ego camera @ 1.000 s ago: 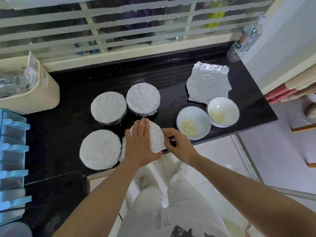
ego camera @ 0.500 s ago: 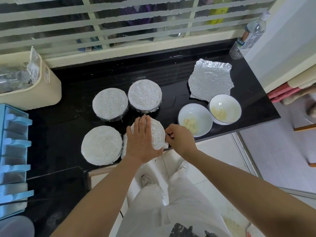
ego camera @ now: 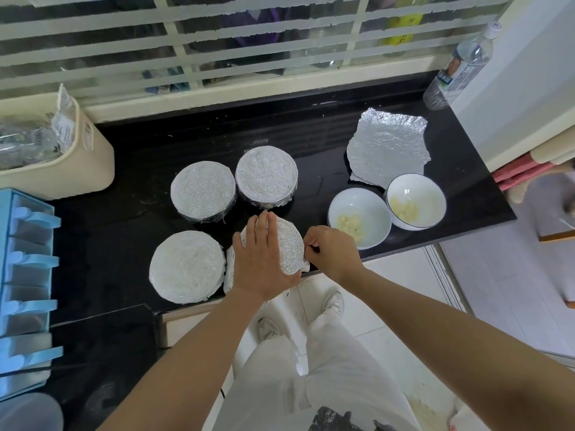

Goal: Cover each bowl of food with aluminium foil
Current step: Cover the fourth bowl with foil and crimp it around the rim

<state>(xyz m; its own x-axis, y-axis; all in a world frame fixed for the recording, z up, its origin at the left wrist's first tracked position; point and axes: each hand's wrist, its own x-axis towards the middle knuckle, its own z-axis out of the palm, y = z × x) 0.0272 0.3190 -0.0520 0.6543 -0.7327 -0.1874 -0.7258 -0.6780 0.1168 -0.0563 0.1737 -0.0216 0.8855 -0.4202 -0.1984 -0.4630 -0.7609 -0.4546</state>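
Note:
On the black counter [ego camera: 311, 144] a foil-wrapped bowl [ego camera: 287, 244] stands at the front edge. My left hand [ego camera: 259, 259] lies flat on its foil top. My right hand [ego camera: 331, 251] pinches the foil at the bowl's right rim. Three other bowls are covered with foil: front left [ego camera: 186, 265], back left [ego camera: 202, 191], back middle [ego camera: 266, 175]. Two white bowls holding pale food stand uncovered to the right, one nearer [ego camera: 359, 222] and one farther right [ego camera: 415, 205]. A loose sheet of foil [ego camera: 387, 147] lies flat behind them.
A clear water bottle [ego camera: 457, 70] stands in the back right corner. A cream bin [ego camera: 56, 150] with plastic wrappers sits at the back left. A blue plastic rack [ego camera: 25, 275] fills the left edge. The counter's front edge runs just under my hands, with tiled floor below.
My right hand has closed in against the bowl's right rim and pinches the foil there. My left hand stays pressed on top. The view has shifted slightly.

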